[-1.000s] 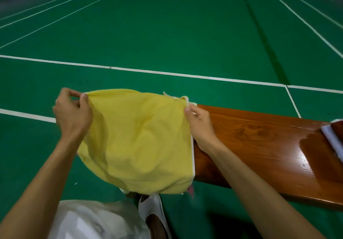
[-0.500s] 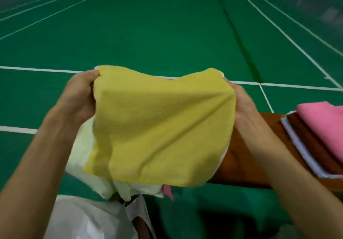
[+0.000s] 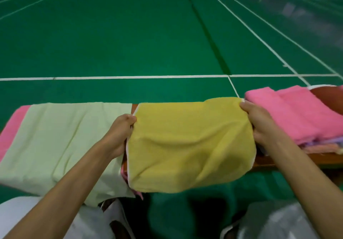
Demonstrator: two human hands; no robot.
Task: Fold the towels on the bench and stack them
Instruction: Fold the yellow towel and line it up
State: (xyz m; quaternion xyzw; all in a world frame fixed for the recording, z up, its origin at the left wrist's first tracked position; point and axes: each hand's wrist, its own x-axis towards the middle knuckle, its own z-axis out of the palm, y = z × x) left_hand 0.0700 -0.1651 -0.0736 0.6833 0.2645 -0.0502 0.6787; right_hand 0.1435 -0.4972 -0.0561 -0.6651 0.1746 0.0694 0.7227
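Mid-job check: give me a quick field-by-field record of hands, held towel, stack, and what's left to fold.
left hand: grips left edge of yellow towel
right hand: grips its right edge
yellow towel: stretched between the hands over the bench, near part hanging past the front edge
stack: folded towels at right, pink towel on top
unfolded: pale green towel spread at left, second pink towel showing beneath it
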